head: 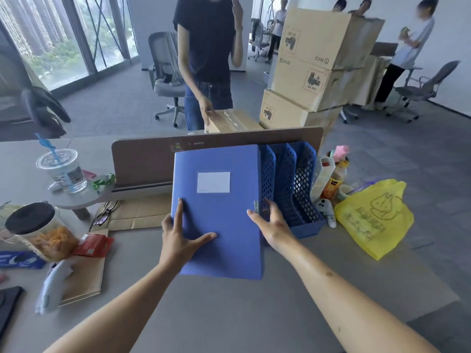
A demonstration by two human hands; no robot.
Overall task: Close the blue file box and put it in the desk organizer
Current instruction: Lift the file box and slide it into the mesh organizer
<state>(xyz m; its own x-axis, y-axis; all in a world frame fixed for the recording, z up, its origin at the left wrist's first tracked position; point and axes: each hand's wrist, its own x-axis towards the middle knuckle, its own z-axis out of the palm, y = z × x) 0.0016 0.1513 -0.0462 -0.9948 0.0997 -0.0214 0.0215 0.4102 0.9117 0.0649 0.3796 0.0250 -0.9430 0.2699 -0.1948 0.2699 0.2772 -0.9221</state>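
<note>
The blue file box (pixel 219 215) lies shut in the middle of the desk, with a white label on its lid and a small metal clasp on its right edge. My left hand (pixel 178 238) presses on the lid near the left edge, fingers spread, thumb across the front. My right hand (pixel 270 222) holds the right edge by the clasp, fingers curled around the side. Right behind and beside the box stands the blue mesh desk organizer (pixel 293 184), its slots showing nothing inside; the box hides its left part.
A brown divider panel (pixel 142 159) rises behind the box. On the left are a plastic cup (pixel 63 171), a snack jar (pixel 38 230), a red packet and cardboard. A yellow bag (pixel 374 215) and small bottles lie right of the organizer. A person stands beyond the desk beside stacked cartons.
</note>
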